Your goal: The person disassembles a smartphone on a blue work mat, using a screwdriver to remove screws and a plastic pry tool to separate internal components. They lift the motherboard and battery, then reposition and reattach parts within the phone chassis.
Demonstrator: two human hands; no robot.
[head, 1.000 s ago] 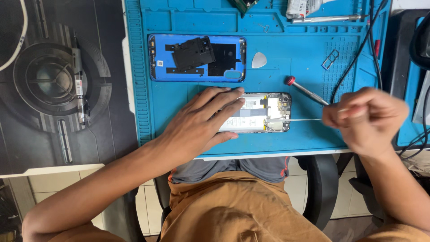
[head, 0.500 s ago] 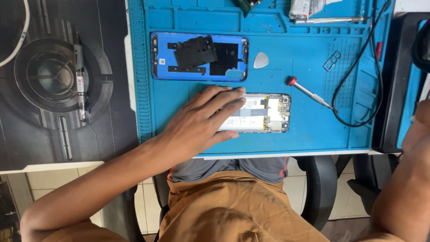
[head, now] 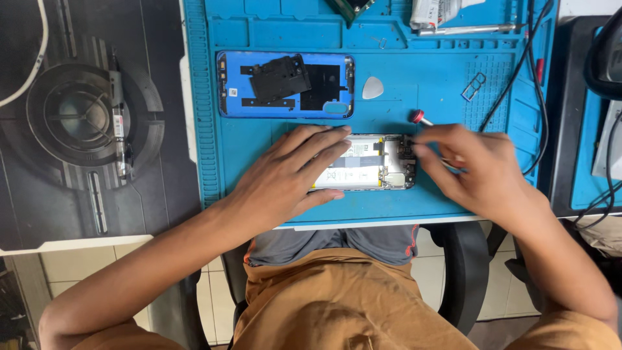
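Squarely between both hands — opened phone (head: 372, 163)

- The left hand (head: 295, 172) lies flat, palm down, fingers spread and stretched toward the right.
- The left forearm runs from the lower left corner up to the wrist, elbow bent low.
- The right hand (head: 476, 172) is curled, knuckles up, fingertips (head: 421, 141) pinched toward the left; it seems to grip something thin, though blur hides it.
- The right forearm comes in from the lower right.
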